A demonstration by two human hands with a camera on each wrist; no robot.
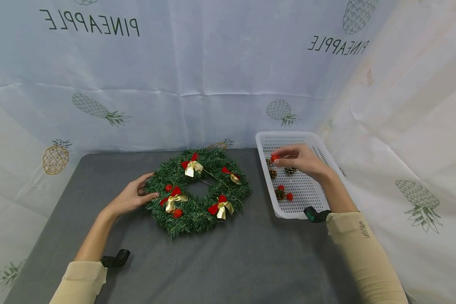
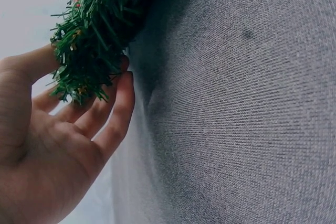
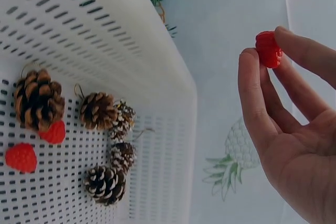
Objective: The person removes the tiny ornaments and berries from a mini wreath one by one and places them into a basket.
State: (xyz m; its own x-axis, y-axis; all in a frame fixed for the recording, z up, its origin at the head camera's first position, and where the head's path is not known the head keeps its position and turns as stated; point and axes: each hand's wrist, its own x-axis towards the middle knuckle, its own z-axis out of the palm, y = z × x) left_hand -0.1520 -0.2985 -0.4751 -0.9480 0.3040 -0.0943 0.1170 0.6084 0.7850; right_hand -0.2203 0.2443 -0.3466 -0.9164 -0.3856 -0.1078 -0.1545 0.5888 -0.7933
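Note:
A green artificial wreath (image 1: pixel 191 226) lies on the table, trimmed with several red and gold bows (image 1: pixel 222 207) and two red berries (image 1: pixel 177 213). My left hand (image 1: pixel 132 196) holds its left edge; in the left wrist view the thumb is on one side of the greenery (image 2: pixel 100 30) and the fingers reach round the other. Over the white basket, my right hand (image 1: pixel 302 159) pinches a red artificial raspberry (image 3: pixel 268 51) between thumb and fingertips. The raspberry is above the basket floor, apart from the other pieces.
The white perforated plastic basket (image 1: pixel 308 190) stands right of the wreath, holding several pine cones (image 3: pixel 39 100) and two red raspberries (image 3: pixel 21 157). Grey cloth (image 1: pixel 197 270) covers the table. A pineapple-print curtain (image 1: pixel 220 63) hangs behind and at both sides.

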